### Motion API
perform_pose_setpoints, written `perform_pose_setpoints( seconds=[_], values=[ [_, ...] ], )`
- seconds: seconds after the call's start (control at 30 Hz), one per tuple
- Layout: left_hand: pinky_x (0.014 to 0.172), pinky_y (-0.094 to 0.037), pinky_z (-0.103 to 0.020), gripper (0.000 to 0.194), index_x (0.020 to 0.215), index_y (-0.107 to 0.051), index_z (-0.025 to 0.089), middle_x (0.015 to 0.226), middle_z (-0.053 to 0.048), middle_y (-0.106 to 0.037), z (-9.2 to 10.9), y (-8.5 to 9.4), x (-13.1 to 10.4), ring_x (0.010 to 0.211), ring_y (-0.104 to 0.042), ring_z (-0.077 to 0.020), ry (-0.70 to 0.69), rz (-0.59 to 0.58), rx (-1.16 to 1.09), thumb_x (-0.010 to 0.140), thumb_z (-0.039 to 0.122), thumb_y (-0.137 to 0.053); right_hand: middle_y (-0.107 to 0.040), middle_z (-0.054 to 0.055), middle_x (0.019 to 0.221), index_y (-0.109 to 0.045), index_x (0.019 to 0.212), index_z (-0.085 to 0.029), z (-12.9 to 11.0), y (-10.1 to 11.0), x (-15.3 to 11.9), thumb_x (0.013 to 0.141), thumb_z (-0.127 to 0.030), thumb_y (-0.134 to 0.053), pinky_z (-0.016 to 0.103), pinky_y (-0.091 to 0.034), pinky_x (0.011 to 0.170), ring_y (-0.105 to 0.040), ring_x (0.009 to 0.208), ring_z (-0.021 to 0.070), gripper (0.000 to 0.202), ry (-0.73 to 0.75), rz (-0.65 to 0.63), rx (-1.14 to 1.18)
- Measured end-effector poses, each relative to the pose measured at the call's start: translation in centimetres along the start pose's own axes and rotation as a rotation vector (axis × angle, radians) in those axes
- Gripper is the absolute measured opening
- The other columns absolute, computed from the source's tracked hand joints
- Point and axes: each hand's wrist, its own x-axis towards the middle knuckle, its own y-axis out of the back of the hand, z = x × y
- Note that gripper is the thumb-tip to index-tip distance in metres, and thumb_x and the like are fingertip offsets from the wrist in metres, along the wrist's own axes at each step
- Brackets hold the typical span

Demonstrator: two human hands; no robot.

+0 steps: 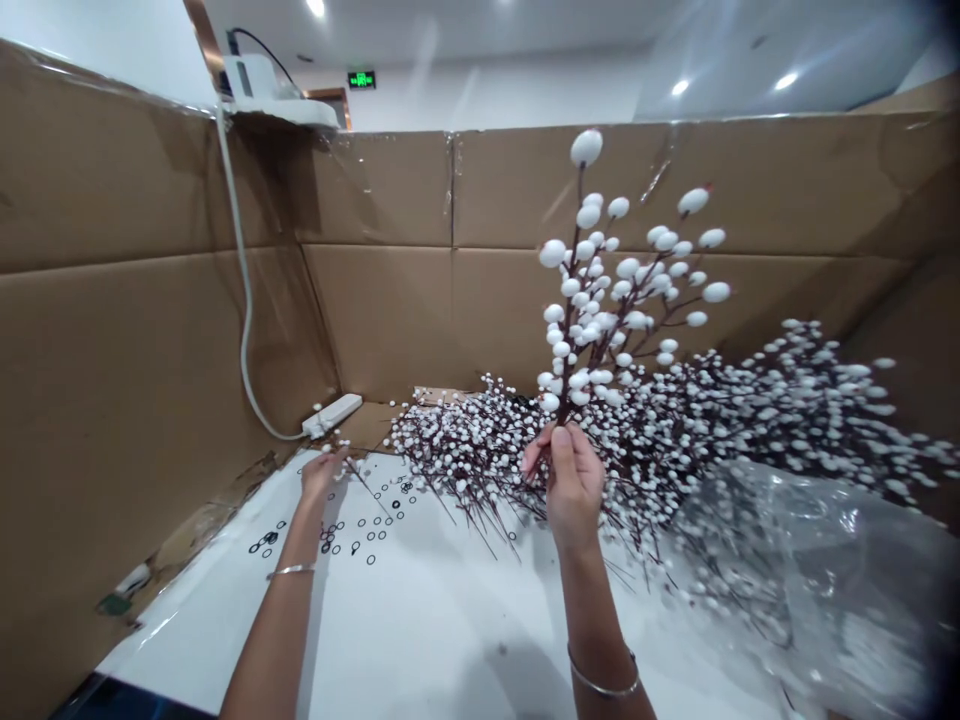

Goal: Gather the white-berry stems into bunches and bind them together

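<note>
"Forearms point(277, 625) nearest us, each wearing a bangle point(291, 571); so where's the spray point(592, 325)?"

"Roughly upright in the right hand point(576, 490), raised before the pile point(675, 440) along the desk's point(442, 620) far edge; thumb and fingers are clamped round its stem point(562, 413)."

"And the left hand point(321, 474)?"

"At the desk's far left corner, near the power strip point(334, 414) and rings point(270, 538); a sprig point(362, 479) is at its fingertips, but I can't tell whether they grip it."

"How would the spray handle?"

"Light, I'd judge, and top-heavy; stem wiry and stiff, berries point(628, 268) smooth, perhaps easily knocked off; best held low, beneath them."

"Any snags?"

"Likely the pile's tangled twigs; maybe the clear bag point(832, 560) towards the right edge."
</note>
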Motion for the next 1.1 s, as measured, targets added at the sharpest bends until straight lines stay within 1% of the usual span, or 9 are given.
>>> perform_pose_setpoints(
  seconds=[0.1,0.2,0.27,0.33,0.43,0.53,0.7,0.97,1.1],
  values=[
    [0.053,-0.037,-0.022,0.058,0.079,-0.056,0.014,0.070,-0.004,-0.059,2.4,2.3,-0.3,0.060,-0.049,-0.0122,-0.042,0.009,-0.217,0.060,0.069,-0.062,-0.058,0.000,0.064,-0.051,0.080,-0.017,0.8,-0.7,0.3,0.093,-0.041,-0.046,0.021,-0.044,0.057,-0.052,0.058,0.0084,0.028,-0.041,-0.083,-0.049],
    [0.050,-0.034,-0.018,0.060,0.088,-0.058,0.015,0.075,-0.002,-0.059,6.5,3.4,-2.9,0.058,-0.048,-0.0080,-0.160,-0.076,-0.403,0.059,0.067,-0.067,-0.061,0.001,0.068,-0.053,0.079,-0.016,2.3,-1.8,0.4,0.093,-0.043,-0.045,0.023,-0.046,0.066,-0.056,0.064,0.0097,0.032,-0.092,-0.145,-0.103],
    [0.045,-0.029,-0.017,0.051,0.084,-0.058,0.014,0.068,0.000,-0.056,9.5,3.3,-5.7,0.052,-0.043,-0.0056,-0.254,-0.222,-0.642,0.059,0.056,-0.076,-0.063,0.003,0.072,-0.055,0.078,-0.016,3.6,-2.5,0.3,0.093,-0.045,-0.043,0.024,-0.046,0.069,-0.057,0.069,0.0104,0.035,-0.128,-0.202,-0.134],
    [0.044,-0.028,-0.016,0.043,0.080,-0.058,0.015,0.064,0.002,-0.055,12.1,2.6,-8.5,0.049,-0.042,-0.0046,-0.305,-0.326,-0.722,0.063,0.048,-0.078,-0.065,0.005,0.079,-0.057,0.079,-0.015,4.7,-3.2,0.1,0.093,-0.046,-0.043,0.024,-0.046,0.072,-0.058,0.073,0.0111,0.037,-0.150,-0.266,-0.166],
    [0.043,-0.027,-0.016,0.037,0.077,-0.059,0.013,0.060,0.003,-0.053,14.4,1.2,-11.2,0.047,-0.038,-0.0035,-0.364,-0.331,-0.719,0.067,0.045,-0.077,-0.067,0.006,0.089,-0.058,0.082,-0.016,5.9,-3.8,-0.2,0.093,-0.047,-0.043,0.025,-0.046,0.078,-0.060,0.080,0.0119,0.036,-0.174,-0.340,-0.174],
    [0.044,-0.026,-0.017,0.037,0.076,-0.062,0.012,0.060,0.003,-0.054,15.4,0.0,-11.4,0.047,-0.037,-0.0034,-0.391,-0.276,-0.734,0.067,0.045,-0.077,-0.068,0.005,0.088,-0.053,0.081,-0.016,6.4,-4.1,-0.3,0.092,-0.049,-0.045,0.025,-0.048,0.074,-0.063,0.074,0.0115,0.036,-0.245,-0.385,-0.085],
    [0.054,-0.037,-0.018,0.036,0.075,-0.062,0.012,0.065,0.001,-0.059,15.9,-1.6,-10.1,0.057,-0.049,-0.0069,-0.441,-0.180,-0.791,0.066,0.044,-0.076,-0.062,0.000,0.066,-0.047,0.079,-0.016,6.9,-4.3,-0.2,0.089,-0.051,-0.048,0.021,-0.045,0.054,-0.057,0.051,0.0089,0.036,-0.338,-0.404,0.025],
    [0.061,-0.042,-0.020,0.032,0.076,-0.063,0.012,0.070,-0.001,-0.062,16.8,-2.8,-10.8,0.064,-0.054,-0.0092,-0.475,-0.193,-0.814,0.065,0.038,-0.078,-0.050,-0.007,0.051,-0.050,0.088,-0.016,7.8,-4.2,-0.3,0.089,-0.049,-0.048,0.018,-0.038,0.047,-0.047,0.040,0.0055,0.032,-0.360,-0.365,0.063],
    [0.050,-0.036,-0.018,0.034,0.081,-0.062,0.012,0.075,-0.002,-0.064,16.7,-2.5,-11.4,0.052,-0.045,-0.0050,-0.436,-0.290,-0.820,0.066,0.039,-0.077,-0.044,-0.008,0.048,-0.051,0.081,-0.016,8.2,-4.2,-0.1,0.087,-0.050,-0.052,0.017,-0.037,0.046,-0.042,0.037,0.0036,0.034,-0.381,-0.339,0.087]
  ],
)
